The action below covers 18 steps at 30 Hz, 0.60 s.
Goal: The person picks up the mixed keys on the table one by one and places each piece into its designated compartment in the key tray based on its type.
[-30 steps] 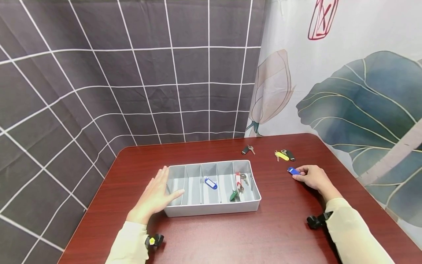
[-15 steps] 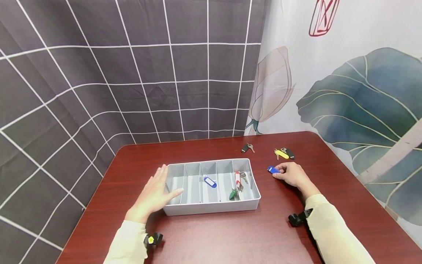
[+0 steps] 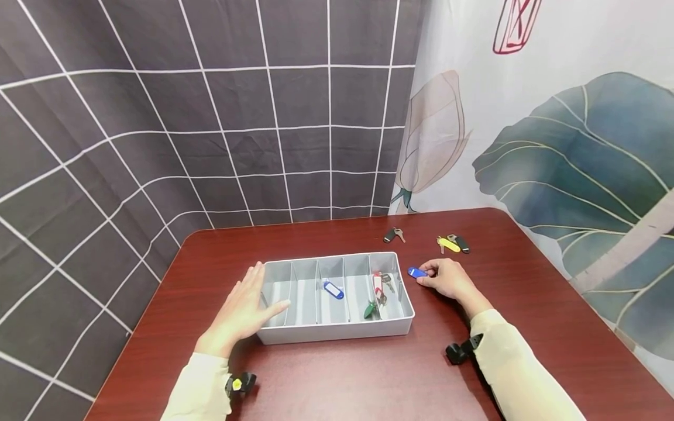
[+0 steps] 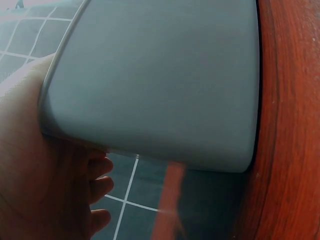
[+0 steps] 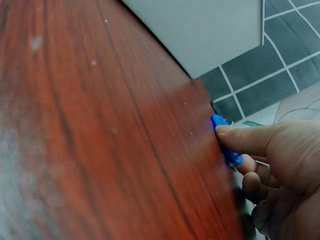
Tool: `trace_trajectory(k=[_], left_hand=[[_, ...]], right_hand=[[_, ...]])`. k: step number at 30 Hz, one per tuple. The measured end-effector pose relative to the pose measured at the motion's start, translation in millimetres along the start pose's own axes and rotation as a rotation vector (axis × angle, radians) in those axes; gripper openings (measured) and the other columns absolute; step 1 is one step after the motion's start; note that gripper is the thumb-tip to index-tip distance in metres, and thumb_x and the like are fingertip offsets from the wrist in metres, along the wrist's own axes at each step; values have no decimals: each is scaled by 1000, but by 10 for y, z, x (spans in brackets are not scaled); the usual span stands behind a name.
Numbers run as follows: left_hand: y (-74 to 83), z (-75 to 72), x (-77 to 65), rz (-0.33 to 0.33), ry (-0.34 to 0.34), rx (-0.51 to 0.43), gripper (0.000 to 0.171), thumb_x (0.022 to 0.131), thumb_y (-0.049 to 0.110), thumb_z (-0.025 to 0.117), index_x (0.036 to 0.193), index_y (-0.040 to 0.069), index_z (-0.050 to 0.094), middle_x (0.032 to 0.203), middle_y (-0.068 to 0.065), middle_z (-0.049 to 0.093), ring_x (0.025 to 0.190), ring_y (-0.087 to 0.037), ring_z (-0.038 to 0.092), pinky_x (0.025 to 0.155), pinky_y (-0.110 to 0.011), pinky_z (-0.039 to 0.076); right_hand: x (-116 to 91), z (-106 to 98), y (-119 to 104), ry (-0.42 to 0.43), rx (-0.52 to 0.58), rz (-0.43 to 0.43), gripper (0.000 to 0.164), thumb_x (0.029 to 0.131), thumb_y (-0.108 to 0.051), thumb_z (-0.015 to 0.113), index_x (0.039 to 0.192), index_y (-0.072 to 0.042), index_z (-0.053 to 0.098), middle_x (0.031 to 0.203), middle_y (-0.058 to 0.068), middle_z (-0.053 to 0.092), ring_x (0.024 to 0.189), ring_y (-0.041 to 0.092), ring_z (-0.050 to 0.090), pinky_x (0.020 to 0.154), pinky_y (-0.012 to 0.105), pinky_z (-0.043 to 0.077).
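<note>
My left hand (image 3: 239, 310) rests along the left end of a light grey divided tray (image 3: 337, 334), fingers straight and thumb reaching over the rim. My right hand (image 3: 447, 278) pinches a blue key tag (image 3: 417, 273) between thumb and fingers, just right of the tray and low over the table. In the right wrist view, the thumb lies on the blue tag (image 5: 227, 147). The tray's middle compartment holds another blue key tag (image 3: 333, 290). A red key tag (image 3: 377, 283) with keys lies in the rightmost compartment. A green key tag (image 3: 370, 310) sits by the divider left of it.
On the reddish-brown table (image 3: 326, 380), a black key tag (image 3: 389, 235) with a key lies behind the tray. Farther right lie a yellow key tag (image 3: 449, 245) and a second black key tag (image 3: 462, 244), with keys. A dark gridded curtain (image 3: 289, 117) hangs behind.
My right hand has moved left with the blue key tag, from the right part of the table to close by the tray. My left hand stays at the tray's left end.
</note>
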<state>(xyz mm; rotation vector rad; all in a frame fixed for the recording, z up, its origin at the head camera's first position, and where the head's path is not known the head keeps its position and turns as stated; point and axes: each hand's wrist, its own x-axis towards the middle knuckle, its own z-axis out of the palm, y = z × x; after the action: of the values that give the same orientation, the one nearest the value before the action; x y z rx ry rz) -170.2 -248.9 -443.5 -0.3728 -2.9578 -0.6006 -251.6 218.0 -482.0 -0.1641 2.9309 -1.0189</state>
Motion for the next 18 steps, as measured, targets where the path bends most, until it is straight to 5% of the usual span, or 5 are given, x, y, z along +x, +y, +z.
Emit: trace_trajectory(k=[18], left_hand=[[2,-16,-4,-6,-6,-5,110,79,76,52,153,1,18,158,-18,18,144,-37,17,112,-58,20]], right_hand=[[-37,-153,91,-40,-17,-20,33,77,-27,82,101,-7,70,85,4,61,79,20,52,70,33,42]])
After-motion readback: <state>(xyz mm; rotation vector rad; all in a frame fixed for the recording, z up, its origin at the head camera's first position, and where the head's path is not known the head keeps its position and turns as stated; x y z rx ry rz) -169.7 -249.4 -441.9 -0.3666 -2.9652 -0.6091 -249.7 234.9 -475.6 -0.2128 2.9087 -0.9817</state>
